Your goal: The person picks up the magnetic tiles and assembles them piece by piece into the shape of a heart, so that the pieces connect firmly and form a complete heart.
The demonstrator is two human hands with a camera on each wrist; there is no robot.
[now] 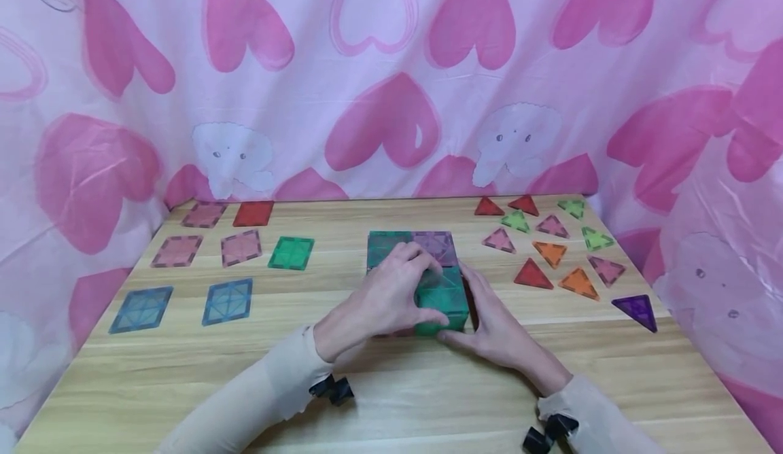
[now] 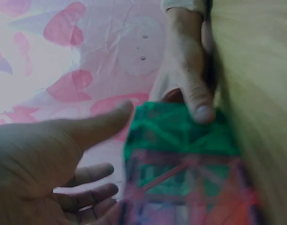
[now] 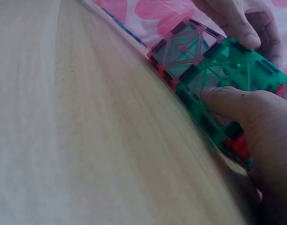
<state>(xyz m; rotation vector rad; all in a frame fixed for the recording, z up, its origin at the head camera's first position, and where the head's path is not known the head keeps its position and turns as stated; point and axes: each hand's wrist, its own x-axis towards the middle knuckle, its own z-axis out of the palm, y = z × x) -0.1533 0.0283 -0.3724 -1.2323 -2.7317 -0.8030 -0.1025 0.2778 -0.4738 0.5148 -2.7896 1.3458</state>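
A low box of translucent magnetic tiles [image 1: 446, 292] stands mid-table, with green and purple squares on top. Its near side shows a pink tile [image 3: 183, 49] beside a green tile [image 3: 237, 61]. My left hand [image 1: 394, 287] arches over the top, fingers bent loosely and thumb spread toward the near edge. In the left wrist view, that thumb [image 2: 103, 129] is right at the green top edge, and the other fingers are apart from it. My right hand [image 1: 492, 328] grips the near right corner, thumb on the green front and fingers along the right side.
Square tiles lie on the left: pink ones [image 1: 177, 251], a red one [image 1: 253, 213], a green one [image 1: 291, 253] and blue ones [image 1: 228, 302]. On the right are several triangles, including red [image 1: 533, 275], orange [image 1: 578, 283] and purple [image 1: 637, 311]. A pink heart-patterned curtain [image 1: 379, 121] hangs behind the table.
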